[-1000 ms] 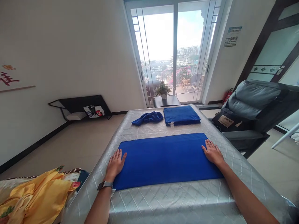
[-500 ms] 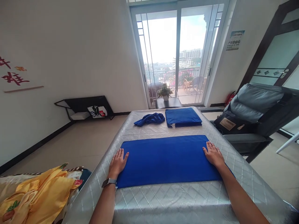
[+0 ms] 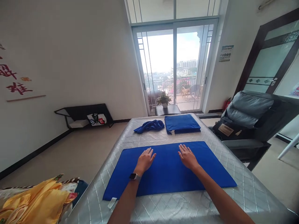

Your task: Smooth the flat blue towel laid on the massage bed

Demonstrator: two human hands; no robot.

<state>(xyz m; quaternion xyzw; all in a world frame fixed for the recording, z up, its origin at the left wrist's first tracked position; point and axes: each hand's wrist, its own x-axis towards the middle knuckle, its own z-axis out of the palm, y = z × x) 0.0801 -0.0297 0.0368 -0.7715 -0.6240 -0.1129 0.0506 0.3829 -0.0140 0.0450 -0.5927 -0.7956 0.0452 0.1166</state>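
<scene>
A blue cloth (image 3: 163, 174) lies spread flat across the near part of a bed-like surface with a silvery quilted cover (image 3: 177, 208). My left hand (image 3: 145, 160), with a watch (image 3: 133, 176) on its wrist, rests palm down on the left half of the cloth, fingers stretched out. On the right half, my right hand (image 3: 187, 156) also lies flat, fingers extended forward. Neither hand grips anything. A white label (image 3: 112, 203) sticks out at the cloth's near left corner. Beyond the cloth are a folded blue stack (image 3: 182, 123) and a crumpled blue cloth (image 3: 150, 126).
Yellow fabric (image 3: 39, 199) is heaped at the lower left. A grey armchair (image 3: 252, 109) holding a black bag (image 3: 230, 127) stands close on the right. Past the far edge is a chair (image 3: 168, 109) with a potted plant (image 3: 164, 99) on it, before glass sliding doors.
Both hands have moved inward from the cloth's left and right edges toward its middle, staying flat. The view has tilted up slightly. The crumpled cloth and the stack stay in place.
</scene>
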